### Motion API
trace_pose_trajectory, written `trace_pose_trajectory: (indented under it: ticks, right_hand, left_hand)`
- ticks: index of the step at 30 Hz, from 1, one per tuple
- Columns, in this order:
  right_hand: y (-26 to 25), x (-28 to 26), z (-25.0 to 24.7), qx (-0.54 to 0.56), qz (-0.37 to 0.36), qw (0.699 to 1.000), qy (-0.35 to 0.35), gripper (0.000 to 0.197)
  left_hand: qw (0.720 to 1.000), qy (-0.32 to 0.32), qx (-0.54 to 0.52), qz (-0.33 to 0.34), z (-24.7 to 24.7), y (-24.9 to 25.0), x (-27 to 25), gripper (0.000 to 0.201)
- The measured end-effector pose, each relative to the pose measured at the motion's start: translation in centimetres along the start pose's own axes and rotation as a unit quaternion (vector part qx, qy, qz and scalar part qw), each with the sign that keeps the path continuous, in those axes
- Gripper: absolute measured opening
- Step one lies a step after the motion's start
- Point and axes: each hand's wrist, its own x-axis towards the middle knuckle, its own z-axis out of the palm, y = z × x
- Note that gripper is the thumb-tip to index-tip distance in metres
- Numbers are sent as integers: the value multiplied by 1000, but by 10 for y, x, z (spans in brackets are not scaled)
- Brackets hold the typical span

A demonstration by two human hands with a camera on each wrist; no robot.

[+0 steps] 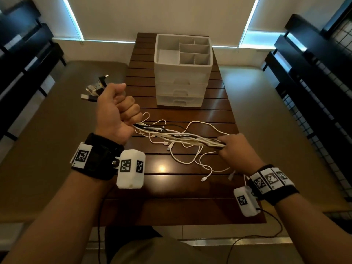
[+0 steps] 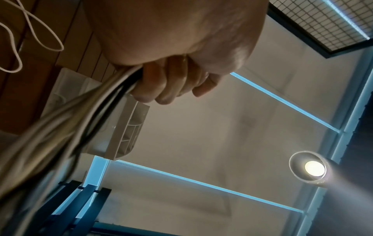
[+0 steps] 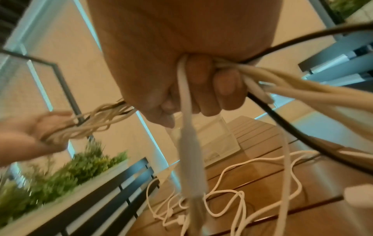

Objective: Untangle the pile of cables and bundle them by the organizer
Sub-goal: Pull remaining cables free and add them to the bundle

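Observation:
A bundle of white and black cables [image 1: 179, 138] stretches above the wooden table between my two hands. My left hand [image 1: 118, 109] is raised in a fist round one end, with several plug ends [image 1: 95, 89] sticking out beyond it to the left. Its curled fingers [image 2: 161, 86] wrap the cables [image 2: 80, 111] in the left wrist view. My right hand [image 1: 235, 147] grips the same bundle lower at the right, fingers [image 3: 203, 89] curled round the strands [image 3: 282, 86]. Loose white tails [image 1: 192, 159] trail on the table. The white organizer [image 1: 182, 69] stands behind.
The slatted wooden table [image 1: 171, 197] is narrow, with brown floor on both sides. Dark chairs [image 1: 22, 60] flank it left and right. The organizer has open top compartments and three drawers. A planter with green plants [image 3: 60, 175] shows in the right wrist view.

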Motion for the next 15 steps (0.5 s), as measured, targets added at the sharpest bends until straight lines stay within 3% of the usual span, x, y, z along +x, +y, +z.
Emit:
trace_pose_trajectory:
  ticks: [3, 5, 10, 13, 15]
  right_hand:
    - [3, -3, -3, 47, -12, 998, 28, 21]
    - [2, -4, -6, 53, -12, 999, 1, 14]
    - [9, -4, -12, 148, -16, 980, -132, 15]
    - [35, -5, 4, 122, 58, 950, -282, 38]
    - [58, -4, 17, 71, 101, 948, -294, 41]
  left_hand:
    - [1000, -2, 2, -2, 1, -5, 0, 53]
    - [1000, -4, 0, -2, 2, -4, 0, 53]
    - [1000, -19, -19, 16, 6, 8, 0, 53]
    - [999, -13, -19, 25, 2, 15, -1, 52]
    - [1000, -12, -15, 18, -2, 15, -2, 53]
